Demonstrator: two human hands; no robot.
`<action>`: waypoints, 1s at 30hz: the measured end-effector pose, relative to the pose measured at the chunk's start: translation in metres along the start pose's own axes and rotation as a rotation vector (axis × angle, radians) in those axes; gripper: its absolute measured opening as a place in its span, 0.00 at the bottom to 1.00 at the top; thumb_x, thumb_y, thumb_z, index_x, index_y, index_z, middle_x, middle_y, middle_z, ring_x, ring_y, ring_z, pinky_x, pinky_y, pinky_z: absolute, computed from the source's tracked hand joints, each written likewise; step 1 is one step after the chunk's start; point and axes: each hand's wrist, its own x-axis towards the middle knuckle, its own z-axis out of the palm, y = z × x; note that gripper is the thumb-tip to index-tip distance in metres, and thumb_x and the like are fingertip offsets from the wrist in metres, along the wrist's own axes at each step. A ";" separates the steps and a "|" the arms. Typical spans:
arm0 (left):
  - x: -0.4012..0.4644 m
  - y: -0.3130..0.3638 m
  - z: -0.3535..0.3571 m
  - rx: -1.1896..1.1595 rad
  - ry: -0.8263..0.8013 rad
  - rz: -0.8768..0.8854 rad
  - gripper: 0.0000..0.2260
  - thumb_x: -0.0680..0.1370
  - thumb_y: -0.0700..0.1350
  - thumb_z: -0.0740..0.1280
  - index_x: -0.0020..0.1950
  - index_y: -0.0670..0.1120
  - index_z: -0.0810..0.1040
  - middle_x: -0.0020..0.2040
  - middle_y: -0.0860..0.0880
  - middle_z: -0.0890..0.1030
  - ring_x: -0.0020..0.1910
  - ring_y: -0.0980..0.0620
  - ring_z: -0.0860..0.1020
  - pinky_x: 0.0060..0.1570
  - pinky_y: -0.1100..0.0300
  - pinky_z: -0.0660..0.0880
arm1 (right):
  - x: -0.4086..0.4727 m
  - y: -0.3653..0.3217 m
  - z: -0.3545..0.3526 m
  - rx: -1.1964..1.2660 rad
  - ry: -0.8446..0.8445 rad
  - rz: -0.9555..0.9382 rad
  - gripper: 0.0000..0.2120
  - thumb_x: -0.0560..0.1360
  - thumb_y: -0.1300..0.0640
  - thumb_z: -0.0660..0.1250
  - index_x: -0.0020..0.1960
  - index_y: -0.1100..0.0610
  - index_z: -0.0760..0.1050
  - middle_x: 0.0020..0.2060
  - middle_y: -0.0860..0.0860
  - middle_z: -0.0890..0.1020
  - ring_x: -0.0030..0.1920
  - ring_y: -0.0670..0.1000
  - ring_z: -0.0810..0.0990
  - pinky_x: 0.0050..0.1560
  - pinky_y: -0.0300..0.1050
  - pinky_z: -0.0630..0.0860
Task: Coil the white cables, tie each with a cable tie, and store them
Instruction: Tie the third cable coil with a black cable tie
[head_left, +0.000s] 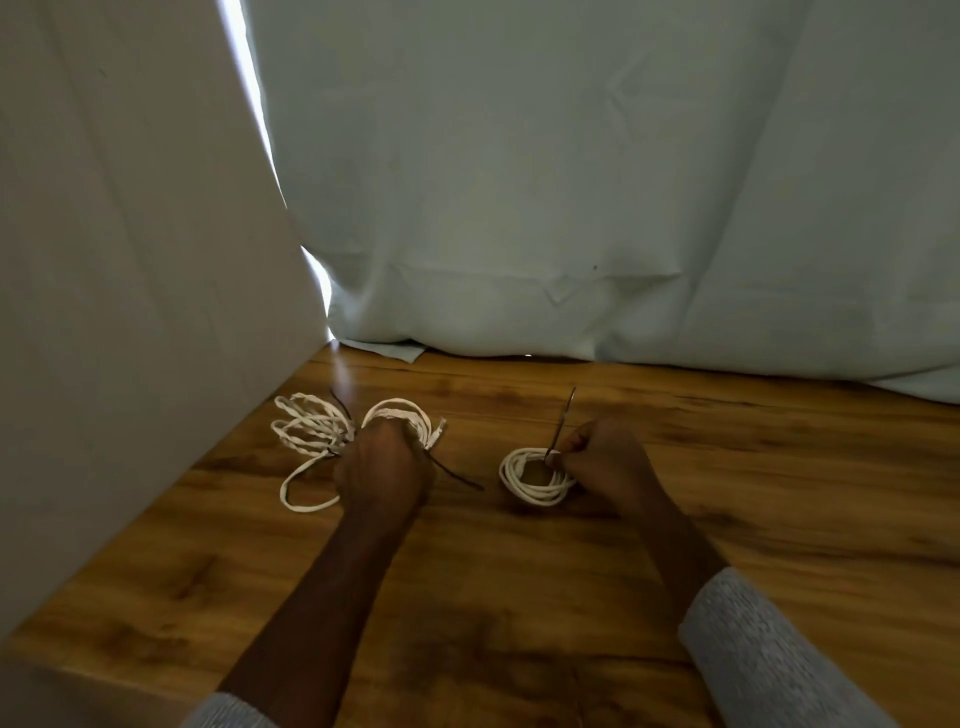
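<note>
**Two hands, two coils on the worktop**

Head view: the left hand (382, 467) is closing its curled fingers around a white cable bundle (317, 434) near the worktop's (519, 597) left edge. The right hand (597, 460) is pinching a dark cable tie (563, 418), seemingly threaded through the small coil (530, 480) lying just left of it.

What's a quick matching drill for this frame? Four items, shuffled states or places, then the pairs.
Items:
1. left hand
2. right hand
3. small coil
4. curtain

States or places:
A. hangs behind the table
B. lies on the table under the right hand's fingers
C. pinches a dark cable tie
D. grips the big cable bundle

Pairs: 1-D, 2-C, 3-B, 4-A
</note>
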 end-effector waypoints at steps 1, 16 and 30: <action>-0.001 0.001 0.000 -0.004 -0.034 -0.006 0.04 0.76 0.48 0.68 0.47 0.50 0.82 0.42 0.52 0.81 0.40 0.53 0.77 0.39 0.57 0.73 | -0.001 0.000 -0.001 -0.018 -0.008 0.003 0.07 0.70 0.53 0.79 0.36 0.54 0.85 0.31 0.47 0.84 0.33 0.46 0.83 0.38 0.46 0.82; -0.021 0.028 0.008 -0.134 -0.200 0.275 0.14 0.78 0.46 0.69 0.63 0.53 0.79 0.59 0.49 0.82 0.58 0.47 0.79 0.56 0.53 0.76 | -0.022 0.016 -0.024 0.251 0.136 0.068 0.08 0.69 0.57 0.79 0.36 0.55 0.82 0.30 0.51 0.84 0.30 0.49 0.81 0.36 0.49 0.80; -0.128 0.172 0.037 -0.496 -0.374 0.724 0.13 0.74 0.45 0.74 0.59 0.52 0.82 0.59 0.51 0.83 0.59 0.47 0.78 0.57 0.54 0.71 | -0.149 0.143 -0.173 0.277 0.626 0.324 0.07 0.66 0.58 0.79 0.33 0.56 0.82 0.29 0.51 0.84 0.33 0.52 0.84 0.41 0.55 0.83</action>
